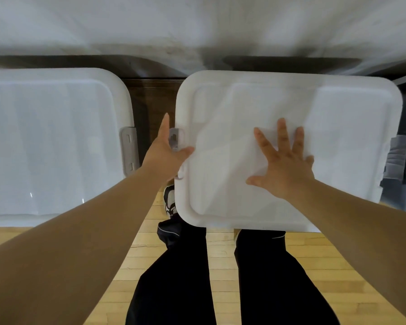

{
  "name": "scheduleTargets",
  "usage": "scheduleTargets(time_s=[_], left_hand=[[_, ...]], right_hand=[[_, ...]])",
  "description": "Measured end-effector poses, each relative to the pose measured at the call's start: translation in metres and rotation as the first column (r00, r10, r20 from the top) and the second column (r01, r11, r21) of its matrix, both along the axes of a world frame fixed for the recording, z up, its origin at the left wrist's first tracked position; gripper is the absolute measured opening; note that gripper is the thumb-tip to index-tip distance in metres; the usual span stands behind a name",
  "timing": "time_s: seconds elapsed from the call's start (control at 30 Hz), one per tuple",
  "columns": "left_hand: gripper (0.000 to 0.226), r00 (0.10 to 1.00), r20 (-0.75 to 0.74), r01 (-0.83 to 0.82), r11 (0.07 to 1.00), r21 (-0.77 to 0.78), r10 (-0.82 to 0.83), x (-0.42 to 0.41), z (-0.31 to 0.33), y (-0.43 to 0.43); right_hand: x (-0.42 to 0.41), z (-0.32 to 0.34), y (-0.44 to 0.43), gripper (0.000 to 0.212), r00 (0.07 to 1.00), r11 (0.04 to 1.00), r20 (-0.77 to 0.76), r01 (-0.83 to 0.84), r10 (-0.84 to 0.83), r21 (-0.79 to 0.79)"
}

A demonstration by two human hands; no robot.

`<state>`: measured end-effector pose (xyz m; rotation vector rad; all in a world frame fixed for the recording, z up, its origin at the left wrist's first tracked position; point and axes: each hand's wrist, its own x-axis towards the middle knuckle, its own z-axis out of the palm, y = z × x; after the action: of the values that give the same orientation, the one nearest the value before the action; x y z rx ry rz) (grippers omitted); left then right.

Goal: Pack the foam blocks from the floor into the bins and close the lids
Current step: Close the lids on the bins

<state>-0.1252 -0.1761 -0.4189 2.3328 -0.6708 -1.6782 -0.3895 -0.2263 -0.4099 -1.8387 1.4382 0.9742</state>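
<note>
Both hands on the right bin's lid

Black trousers (pixel 174 277) and a shoe (pixel 170 202) on the wooden floor (pixel 220 256) closest to the camera. Then the right hand (pixel 284 165), flat on the white lid (pixel 291 102) with fingers spread. The left hand (pixel 164 153) is at that lid's left edge by a grey latch (pixel 174 139), fingers straight, thumb lying on top. The lid sits a bit skewed. Left bin (pixel 56 137) beside it has its lid on, and a white wall (pixel 197 24) is behind.
</note>
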Motion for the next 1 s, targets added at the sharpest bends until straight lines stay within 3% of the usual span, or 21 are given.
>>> scheduleTargets(time_s=[0.17, 0.4, 0.63, 0.83, 0.9, 1.0], left_hand=[[0.112, 0.986, 0.007, -0.166, 0.984, 0.070, 0.166, 0.005, -0.010, 0.009], [0.102, 0.981, 0.190, 0.045, 0.999, -0.031, -0.038, -0.004, -0.013, 0.031], [0.114, 0.983, 0.047, 0.176, 0.984, 0.028, -0.177, -0.014, -0.016, 0.048], [0.111, 0.946, 0.124, 0.294, 0.954, 0.062, -0.299, -0.017, -0.010, 0.047], [0.116, 0.907, 0.205, 0.356, 0.930, 0.087, -0.367, -0.017, -0.007, 0.045], [0.121, 0.749, 0.420, 0.516, 0.849, 0.115, -0.513, -0.029, 0.003, 0.040]], right_hand=[[0.007, -0.003, -0.001, 0.124, 1.000, 1.000, -0.004, 0.006, -0.006, 0.024], [0.008, -0.004, -0.004, 0.125, 1.000, 0.999, -0.015, -0.001, 0.001, 0.045], [0.004, -0.009, -0.003, 0.124, 1.000, 0.999, -0.014, -0.004, 0.005, 0.044], [0.002, -0.011, -0.002, 0.124, 1.000, 1.000, 0.014, 0.003, -0.004, 0.031], [0.001, -0.010, -0.002, 0.125, 0.999, 1.000, 0.033, 0.002, -0.003, 0.013], [-0.004, -0.005, -0.001, 0.121, 0.996, 1.000, 0.087, 0.012, -0.011, 0.000]])
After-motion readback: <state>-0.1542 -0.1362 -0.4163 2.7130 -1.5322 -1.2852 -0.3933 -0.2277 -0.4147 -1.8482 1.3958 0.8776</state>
